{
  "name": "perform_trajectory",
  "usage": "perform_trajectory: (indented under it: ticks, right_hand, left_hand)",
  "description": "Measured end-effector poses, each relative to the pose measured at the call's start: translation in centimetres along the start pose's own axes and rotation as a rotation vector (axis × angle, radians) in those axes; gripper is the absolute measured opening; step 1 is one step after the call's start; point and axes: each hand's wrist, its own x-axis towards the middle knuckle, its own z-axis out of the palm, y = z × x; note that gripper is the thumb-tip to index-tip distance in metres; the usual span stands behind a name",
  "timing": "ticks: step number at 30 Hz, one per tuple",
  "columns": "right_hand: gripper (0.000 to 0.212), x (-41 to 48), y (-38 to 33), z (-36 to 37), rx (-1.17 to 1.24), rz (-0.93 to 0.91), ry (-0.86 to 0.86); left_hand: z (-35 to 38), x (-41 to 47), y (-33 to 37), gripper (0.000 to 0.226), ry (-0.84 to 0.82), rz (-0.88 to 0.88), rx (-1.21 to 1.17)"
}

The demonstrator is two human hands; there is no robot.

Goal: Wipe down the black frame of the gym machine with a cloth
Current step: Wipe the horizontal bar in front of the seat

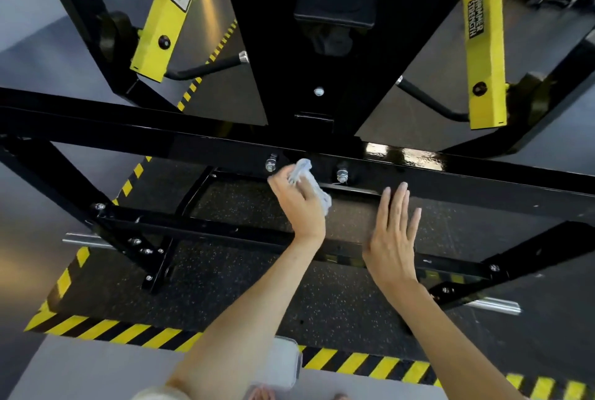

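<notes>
The gym machine's black frame shows as a long cross beam (193,145) running across the middle of the head view, with two silver bolts on its near face. My left hand (297,203) grips a crumpled light grey cloth (309,182) and holds it against the beam's near face between the two bolts. To its right, my right hand (394,232) is flat with straight fingers, the fingertips touching the beam's lower edge. A wet, shiny patch (405,153) lies on the beam's top, right of centre.
Yellow arms (486,55) and a black seat pad (335,3) rise beyond the beam. A lower black bar (199,225) and angled braces lie beneath my hands. Speckled rubber flooring (244,296) is bordered by yellow-black hazard tape (106,328). A translucent container (286,364) sits near my feet.
</notes>
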Motion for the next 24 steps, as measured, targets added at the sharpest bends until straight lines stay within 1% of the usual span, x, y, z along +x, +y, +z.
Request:
perform_trajectory:
  ticks: [2, 6, 8, 11, 12, 14, 15, 17, 19, 20, 22, 24]
  right_hand:
    - [0.093, 0.0, 0.2, 0.2, 0.016, -0.002, 0.006]
    - [0.099, 0.6, 2.5, 0.2, -0.016, -0.021, 0.005]
    - [0.1, 1.0, 3.6, -0.1, -0.032, -0.044, 0.012]
    - [0.086, 1.6, 5.8, -0.2, -0.075, -0.13, 0.042]
    - [0.082, 1.7, 6.7, -0.2, -0.071, -0.16, 0.051]
    - [0.084, 1.8, 8.3, -0.3, -0.049, -0.195, 0.061]
    - [0.089, 1.8, 9.0, -0.3, -0.049, -0.216, 0.055]
    - [0.098, 2.0, 10.3, -0.2, -0.065, -0.276, 0.04]
    - [0.098, 2.4, 11.6, 0.0, -0.072, -0.329, 0.044]
    - [0.096, 2.6, 12.2, 0.0, -0.082, -0.348, 0.05]
    - [0.091, 2.9, 13.2, 0.1, -0.107, -0.393, 0.062]
    - [0.088, 3.1, 14.0, 0.1, -0.114, -0.44, 0.085]
  left_hand:
    - [0.9, -0.1, 0.3, 0.018, 0.029, -0.002, 0.003]
    - [3.6, -4.1, -0.5, 0.028, -0.048, -0.081, 0.077]
    - [5.1, -6.2, -0.7, 0.027, -0.059, -0.066, 0.066]
    - [7.8, -9.2, 0.7, 0.025, -0.118, -0.035, 0.043]
    - [8.4, -9.8, 1.3, 0.024, -0.093, -0.054, 0.036]
    - [9.0, -10.0, 1.8, 0.016, 0.026, -0.167, -0.021]
    - [8.9, -9.4, 1.7, 0.013, 0.123, -0.261, -0.064]
    - [8.6, -7.2, 1.2, 0.016, 0.32, -0.427, -0.141]
    - [8.9, -6.0, 1.5, 0.018, 0.42, -0.458, -0.16]
    - [9.5, -6.3, 1.8, 0.017, 0.426, -0.457, -0.152]
    - [10.9, -8.4, 2.4, 0.014, 0.371, -0.423, -0.11]
    - [11.1, -10.3, 2.7, 0.016, 0.281, -0.316, -0.047]
